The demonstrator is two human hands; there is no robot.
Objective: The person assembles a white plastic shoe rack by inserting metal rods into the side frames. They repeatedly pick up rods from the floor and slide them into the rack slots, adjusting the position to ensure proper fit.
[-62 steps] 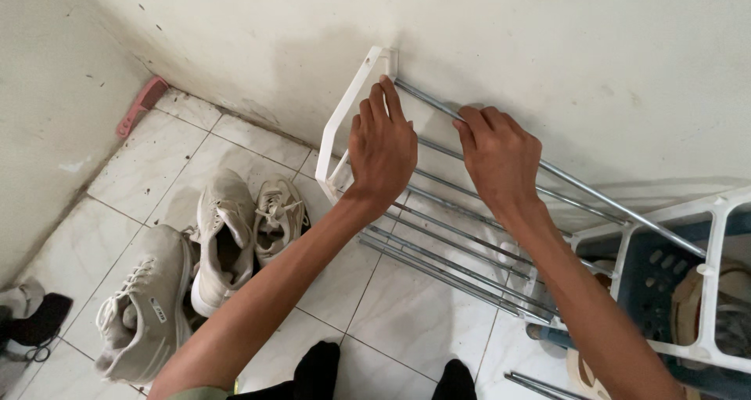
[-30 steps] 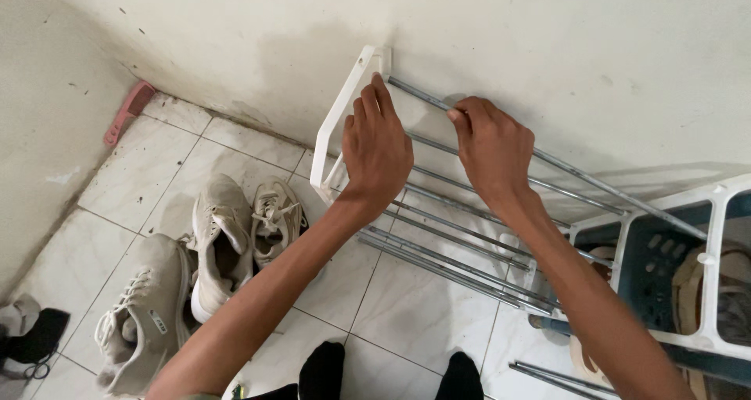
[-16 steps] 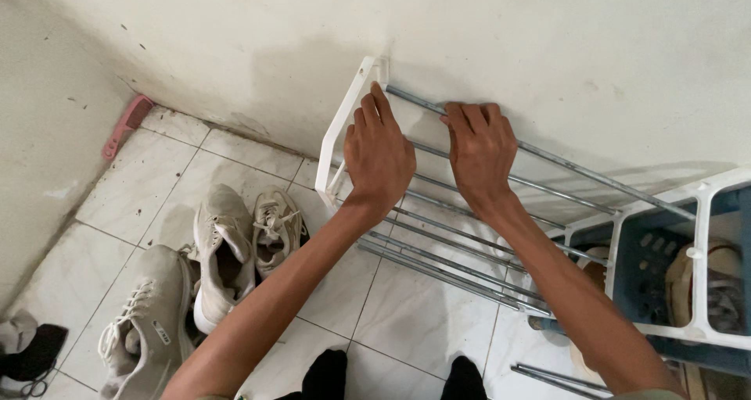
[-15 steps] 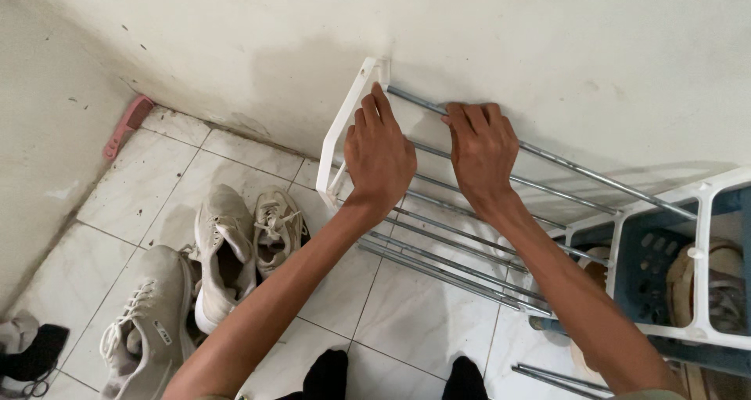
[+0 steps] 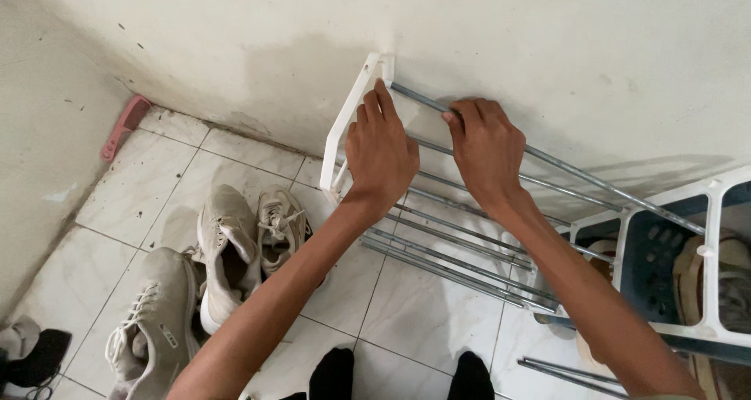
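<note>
The right hand has its grip curled shut round the topmost thin silvery metal rod of a shoe rack — fingers hooked over it from above, close to the wall. The left hand lies flatter, fingertips stretched up to where that rod meets the white plastic side frame; whether its grip closes on anything I cannot tell, since the palm hides the rungs beneath. The rod runs long and slantwise, from the frame's upper corner against the pale plastered wall down toward the right, where it meets a second white plastic frame with a blue basket-like crate behind it. Several more rods lie parallel below, forming the rack's tiers. By the look of it the rod is stiff, light and smooth — likely slippery, so best held near its ends, where the frame sockets steady it; the plastic frame seems the more breakable part. On the white tiled floor to the left lie beige laced sneakers, well apart from the hands, and loose rods rest at the lower right.
</note>
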